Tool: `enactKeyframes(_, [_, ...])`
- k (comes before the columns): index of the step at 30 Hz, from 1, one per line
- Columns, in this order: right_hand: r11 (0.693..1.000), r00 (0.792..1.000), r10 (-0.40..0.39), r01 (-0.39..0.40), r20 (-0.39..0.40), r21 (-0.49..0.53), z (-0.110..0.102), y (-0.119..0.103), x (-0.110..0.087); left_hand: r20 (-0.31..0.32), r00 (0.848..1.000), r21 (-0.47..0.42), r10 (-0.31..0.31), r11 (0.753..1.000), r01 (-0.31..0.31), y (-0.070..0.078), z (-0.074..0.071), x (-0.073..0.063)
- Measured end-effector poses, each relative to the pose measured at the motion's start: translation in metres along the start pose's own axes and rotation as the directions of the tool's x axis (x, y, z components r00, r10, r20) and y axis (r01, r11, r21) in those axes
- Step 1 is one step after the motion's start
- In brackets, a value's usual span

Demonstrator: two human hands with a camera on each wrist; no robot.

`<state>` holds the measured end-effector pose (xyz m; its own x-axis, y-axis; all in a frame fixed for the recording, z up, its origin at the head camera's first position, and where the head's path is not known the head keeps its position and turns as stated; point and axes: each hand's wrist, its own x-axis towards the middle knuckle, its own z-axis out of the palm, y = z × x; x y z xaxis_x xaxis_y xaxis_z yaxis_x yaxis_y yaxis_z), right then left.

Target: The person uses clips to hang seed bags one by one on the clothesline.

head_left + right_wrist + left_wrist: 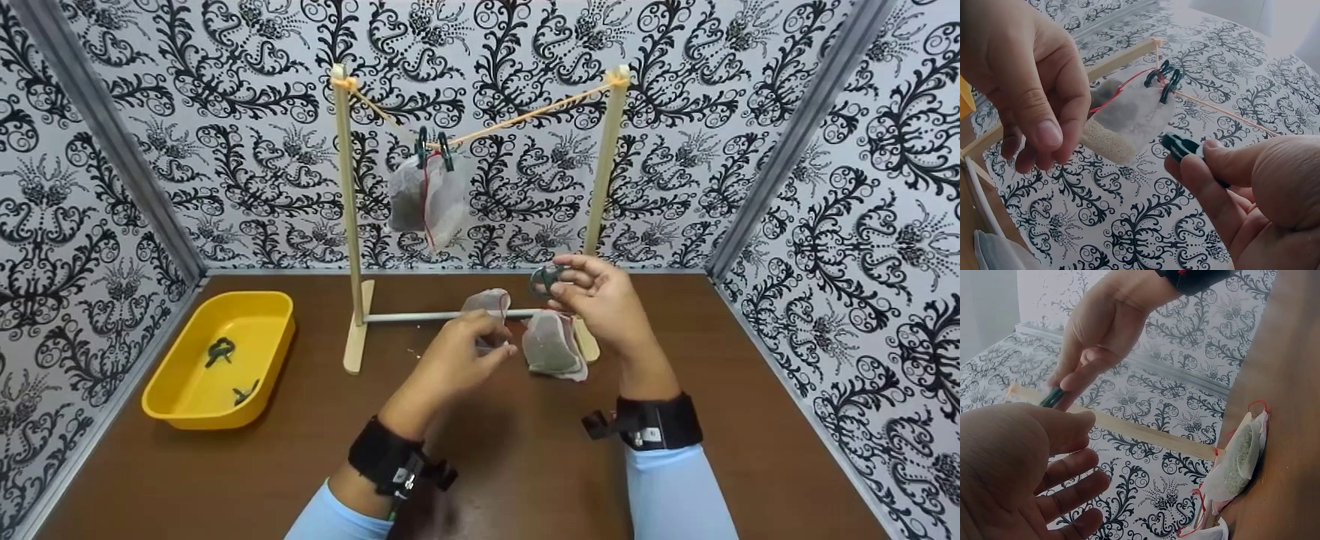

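Observation:
My right hand [604, 304] pinches a dark green clip [1179, 146] between thumb and fingertips, in front of the right post. Beside it my left hand [461, 352] holds nothing, its fingers loosely bent. Two white mesh pouches with red drawstrings, one with dark filling [407, 202] and one pale [448, 206], hang from the orange cord [536, 114] by green clips [446, 154]. On the table below, a filled mesh pouch [553, 345] lies near the right foot of the stand. Another pouch [489, 301] is partly hidden behind my left hand.
A yellow tub [255, 326] at the left contains several dark green clips [220, 351]. The wooden stand has a left post [348, 202], a right post [606, 165] and a white crossbar [412, 317] low over the brown table [525, 465]. Patterned walls enclose the table.

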<state>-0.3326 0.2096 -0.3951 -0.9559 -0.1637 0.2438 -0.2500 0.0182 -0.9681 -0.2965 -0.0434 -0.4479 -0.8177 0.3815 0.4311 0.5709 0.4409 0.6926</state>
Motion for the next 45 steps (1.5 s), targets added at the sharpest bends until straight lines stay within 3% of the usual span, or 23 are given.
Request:
enactKeyframes(3, [1.0,1.0,0.01,-0.009,0.01,-0.017,-0.002,-0.002,0.0,0.003,1.0,-0.019,0.002,1.0,-0.002,-0.002,0.001,0.001])
enactKeyframes(6, [0.999,0.999,0.013,-0.014,-0.038,-0.036,-0.003,-0.003,0.001,0.005,1.0,-0.019,-0.008,1.0,0.008,-0.005,0.004,0.003])
enactKeyframes(13, [0.988,0.988,-0.037,0.013,-0.153,-0.155,-0.006,0.0,0.005,0.003,0.994,0.004,-0.11,0.994,0.11,-0.017,0.017,0.014])
enactKeyframes(20, [0.996,0.963,-0.075,0.063,-0.261,-0.056,-0.003,0.0,0.005,-0.05,0.954,0.047,-0.294,0.954,0.296,-0.035,0.049,0.043])
enactKeyframes(27, [0.987,0.941,-0.156,0.138,-0.299,-0.081,-0.003,0.002,0.005,-0.082,0.919,0.15,-0.387,0.906,0.395,-0.052,0.083,0.076])
enactKeyframes(29, [0.986,0.939,-0.163,0.146,-0.302,-0.08,-0.002,0.003,0.005,-0.091,0.91,0.18,-0.404,0.892,0.414,-0.061,0.093,0.082])
enactKeyframes(34, [0.986,0.94,-0.162,0.14,-0.3,-0.093,-0.001,0.003,0.004,-0.085,0.893,0.224,-0.442,0.865,0.449,-0.066,0.108,0.087])
enactKeyframes(38, [0.985,0.942,-0.158,0.131,-0.295,-0.109,-0.001,0.003,0.004,-0.037,0.881,0.174,-0.471,0.865,0.47,-0.063,0.114,0.088])
enactKeyframes(41, [0.984,0.942,-0.161,0.131,-0.294,-0.117,-0.002,0.004,0.003,-0.022,0.879,0.118,-0.477,0.871,0.476,-0.079,0.123,0.093])
enactKeyframes(45, [0.983,0.941,-0.167,0.137,-0.293,-0.122,-0.004,0.004,0.002,-0.031,0.892,0.034,-0.45,0.892,0.451,-0.113,0.139,0.103])
